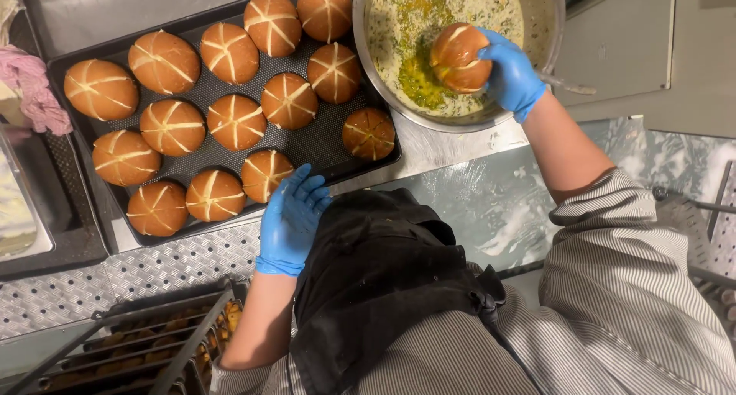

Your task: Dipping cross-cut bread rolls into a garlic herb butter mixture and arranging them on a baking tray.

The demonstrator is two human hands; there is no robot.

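Observation:
My right hand [510, 73], in a blue glove, grips a round brown bun [458, 56] scored with a pale cross. It holds the bun over a metal bowl [548, 35] of creamy yellow sauce flecked with green herbs. My left hand [293, 219], also blue-gloved, rests with fingers spread on the near edge of a dark perforated baking tray [322, 146]. Several cross-cut buns lie in rows on that tray; the nearest one [265, 174] is just left of my fingertips.
A pink cloth [29, 88] lies at the far left beside a second dark tray [61, 234]. A wire rack [146, 349] with browned pieces stands at the lower left. A grey cabinet [636, 50] is at the upper right. My black apron and striped shirt fill the lower middle.

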